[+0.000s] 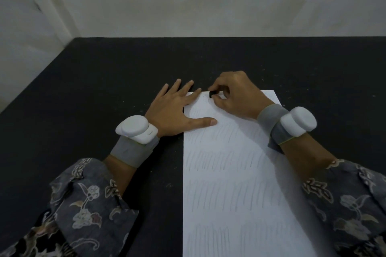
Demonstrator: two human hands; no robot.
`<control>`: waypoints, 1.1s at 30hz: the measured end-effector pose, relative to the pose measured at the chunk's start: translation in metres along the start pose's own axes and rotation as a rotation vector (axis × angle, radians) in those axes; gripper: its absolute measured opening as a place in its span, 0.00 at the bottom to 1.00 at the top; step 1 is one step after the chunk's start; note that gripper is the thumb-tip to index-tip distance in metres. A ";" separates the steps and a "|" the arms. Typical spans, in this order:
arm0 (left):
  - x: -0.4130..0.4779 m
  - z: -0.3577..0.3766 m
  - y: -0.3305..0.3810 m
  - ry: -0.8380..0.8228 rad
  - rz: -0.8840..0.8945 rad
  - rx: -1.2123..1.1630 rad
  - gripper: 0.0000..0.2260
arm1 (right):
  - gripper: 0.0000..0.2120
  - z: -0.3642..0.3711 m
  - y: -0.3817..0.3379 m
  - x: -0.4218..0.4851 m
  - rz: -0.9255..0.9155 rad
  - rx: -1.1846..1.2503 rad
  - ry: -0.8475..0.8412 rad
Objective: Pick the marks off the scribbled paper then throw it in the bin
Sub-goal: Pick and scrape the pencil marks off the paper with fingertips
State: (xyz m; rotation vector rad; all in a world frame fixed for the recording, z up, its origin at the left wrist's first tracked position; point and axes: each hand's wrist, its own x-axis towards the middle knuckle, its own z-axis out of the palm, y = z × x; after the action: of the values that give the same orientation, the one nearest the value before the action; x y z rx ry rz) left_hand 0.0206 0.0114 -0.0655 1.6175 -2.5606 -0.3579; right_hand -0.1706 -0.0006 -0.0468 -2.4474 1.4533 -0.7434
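Most rows of pencil marks still cover the paper lying on the black table; left hand presses it flat-fingered, right hand pinches what looks like a small eraser at its top.

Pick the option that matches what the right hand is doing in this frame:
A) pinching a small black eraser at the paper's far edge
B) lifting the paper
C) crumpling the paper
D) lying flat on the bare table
A: the right hand pinches a small black eraser on the scribbled paper near its far edge.
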 end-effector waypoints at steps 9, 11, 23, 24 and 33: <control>0.001 0.001 0.000 0.003 -0.005 0.008 0.53 | 0.09 -0.002 0.001 -0.001 0.010 0.009 -0.015; 0.001 0.000 0.000 0.003 -0.002 0.009 0.53 | 0.09 -0.002 0.001 -0.001 0.005 0.006 0.006; 0.001 0.001 0.001 0.004 0.008 0.007 0.52 | 0.08 0.004 -0.003 -0.003 -0.031 -0.025 0.012; 0.000 0.002 0.001 0.007 0.011 0.007 0.52 | 0.08 0.007 -0.007 -0.003 -0.050 -0.024 -0.003; -0.001 0.000 0.002 -0.003 0.002 0.008 0.51 | 0.07 0.005 -0.004 -0.002 -0.043 -0.014 0.008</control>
State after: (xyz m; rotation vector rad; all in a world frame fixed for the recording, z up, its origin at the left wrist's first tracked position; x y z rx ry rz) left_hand 0.0190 0.0130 -0.0650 1.6175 -2.5691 -0.3504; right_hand -0.1655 0.0030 -0.0502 -2.4962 1.4175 -0.7545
